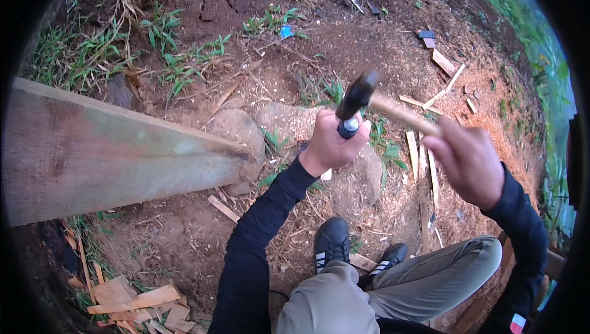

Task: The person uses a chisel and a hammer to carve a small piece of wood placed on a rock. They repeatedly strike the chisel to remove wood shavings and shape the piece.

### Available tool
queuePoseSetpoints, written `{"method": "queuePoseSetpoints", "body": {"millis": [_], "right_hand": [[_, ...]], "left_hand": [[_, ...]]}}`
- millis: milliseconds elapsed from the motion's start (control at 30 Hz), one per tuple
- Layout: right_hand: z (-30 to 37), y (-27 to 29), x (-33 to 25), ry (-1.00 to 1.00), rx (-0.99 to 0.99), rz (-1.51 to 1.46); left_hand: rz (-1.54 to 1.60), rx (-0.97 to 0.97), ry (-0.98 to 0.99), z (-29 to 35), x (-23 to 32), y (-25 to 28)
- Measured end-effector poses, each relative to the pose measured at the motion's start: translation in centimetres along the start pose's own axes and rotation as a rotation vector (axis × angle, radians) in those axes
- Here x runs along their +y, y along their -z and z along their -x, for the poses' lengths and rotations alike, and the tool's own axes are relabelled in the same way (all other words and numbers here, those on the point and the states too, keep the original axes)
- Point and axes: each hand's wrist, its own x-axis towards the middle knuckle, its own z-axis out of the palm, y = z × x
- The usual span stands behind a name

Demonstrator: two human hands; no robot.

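My left hand [332, 142] is wrapped round the dark handle of what looks like a chisel [350, 126], whose silver end cap faces up. Its lower part and tip are hidden under my fist. From the right, my right hand [469, 161], a little blurred, grips a hammer [402, 114] by its pale wooden handle. The dark hammer head [357, 95] is right over the chisel's cap; whether the two touch, I cannot tell. Below my left hand lies a large flat stone [365, 177].
A thick wooden board [123, 156] reaches in from the left, its end by a rounded stone [236, 128]. Wood strips [433, 94] and shavings [516, 143] litter the right side. Offcuts [138, 303] are piled at lower left. My shoes [332, 243] stand on the dirt ground below my hands.
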Motion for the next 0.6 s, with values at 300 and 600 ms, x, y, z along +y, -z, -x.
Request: {"method": "queuePoseSetpoints", "body": {"millis": [300,600], "right_hand": [[0.6,-1.5,0.6,-0.031,0.005,0.015],[1.2,-2.8,0.1,-0.033,-0.109,0.065]], "left_hand": [[-0.032,-0.024,-0.083,-0.3,-0.1,0.2],[-0.109,-0.101,-0.105,0.3,-1.1,0.6]]}}
